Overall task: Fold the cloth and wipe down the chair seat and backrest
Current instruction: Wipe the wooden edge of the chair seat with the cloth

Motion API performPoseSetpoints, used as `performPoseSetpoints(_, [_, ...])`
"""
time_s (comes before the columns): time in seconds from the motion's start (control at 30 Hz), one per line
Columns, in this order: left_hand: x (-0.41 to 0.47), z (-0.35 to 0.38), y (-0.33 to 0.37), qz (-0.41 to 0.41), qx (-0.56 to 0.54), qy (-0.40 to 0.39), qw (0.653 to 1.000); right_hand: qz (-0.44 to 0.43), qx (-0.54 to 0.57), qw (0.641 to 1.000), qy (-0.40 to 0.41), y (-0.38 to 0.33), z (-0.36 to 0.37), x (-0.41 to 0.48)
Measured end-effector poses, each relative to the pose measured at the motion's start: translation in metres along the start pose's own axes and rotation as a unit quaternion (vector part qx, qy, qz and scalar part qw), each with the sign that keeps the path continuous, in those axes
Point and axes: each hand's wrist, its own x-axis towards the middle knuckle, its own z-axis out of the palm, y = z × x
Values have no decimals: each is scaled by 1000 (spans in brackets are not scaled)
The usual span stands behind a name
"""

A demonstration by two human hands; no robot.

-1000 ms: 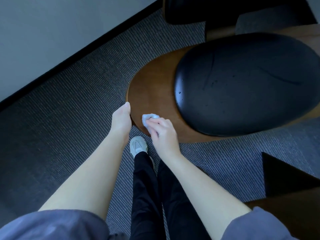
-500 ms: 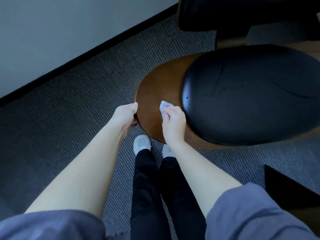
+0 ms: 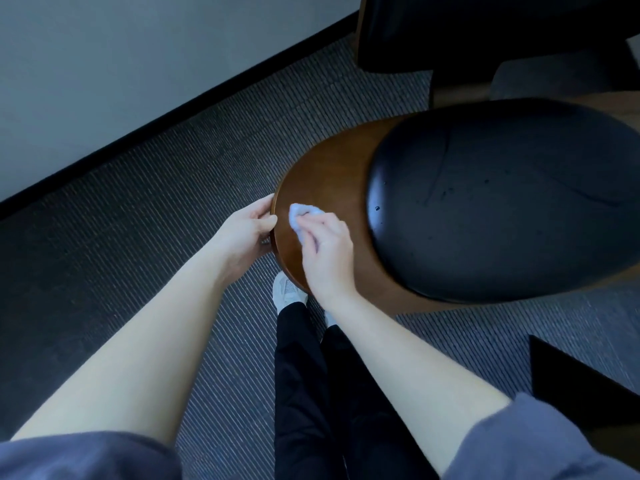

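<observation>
1. Head view, looking down: my right hand (image 3: 325, 251) pinches the cloth (image 3: 298, 215), which is bunched into a small pale wad. My curled fingers press it onto the brown wooden shell (image 3: 329, 174), on the side of the black cushion (image 3: 502, 199) nearest me.
2. My left hand (image 3: 247, 233) grips the shell's rim, beyond the cloth from the cushion, with its fingers curled round the edge to brace the chair.
3. As I judge it, the step in hand is wiping the bare wood that borders the cushion. I cannot tell from here whether this panel is the seat or the backrest.
4. To do it well, I want the wad flattened so more of the cloth meets the wood. Overlapping strokes should follow the curve of the cushion's edge.
5. The seam where the cushion meets the wood probably traps dust, so a folded edge run along it should help.
6. The cushion shows small specks and looks unwiped. I would take it next, with a clean face of the cloth.
7. My bracing grip matters, because a hard push towards the cushion could slide the chair on the carpet (image 3: 173, 202).
</observation>
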Motion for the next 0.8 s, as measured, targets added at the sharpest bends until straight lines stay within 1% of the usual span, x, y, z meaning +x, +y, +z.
performPoseSetpoints(0.03, [1,1,0,4,-1,13,1000,-23,13,1000,-13,-1,-1,-2])
performPoseSetpoints(0.1, [2,4,-2,7,-2,45,999,-35,8,999,-9,3,-1,13])
performPoseSetpoints(0.2, [7,4,-2,7,0,76,997,29,-23,999,31,14,4,44])
performPoseSetpoints(0.27, [9,3,1,8,1,90,996,39,-31,998,38,11,7,48])
performPoseSetpoints(0.37, [8,4,5,2,-2,88,996,-29,11,999,16,-5,6,19])
performPoseSetpoints(0.43, [7,5,7,-6,-8,84,996,-48,32,998,0,-8,4,8])
performPoseSetpoints(0.5, [8,5,6,-11,-15,90,996,-30,27,999,15,-2,5,26])
performPoseSetpoints(0.57, [10,5,6,-16,-18,101,995,32,12,999,42,9,8,59])
performPoseSetpoints(0.63, [13,4,7,-21,-10,115,993,77,7,996,44,17,6,81])
performPoseSetpoints(0.7, [18,3,8,-23,-2,123,992,60,-6,998,35,17,7,76])
performPoseSetpoints(0.8, [27,5,12,-27,3,138,990,-12,5,1000,16,12,7,38])
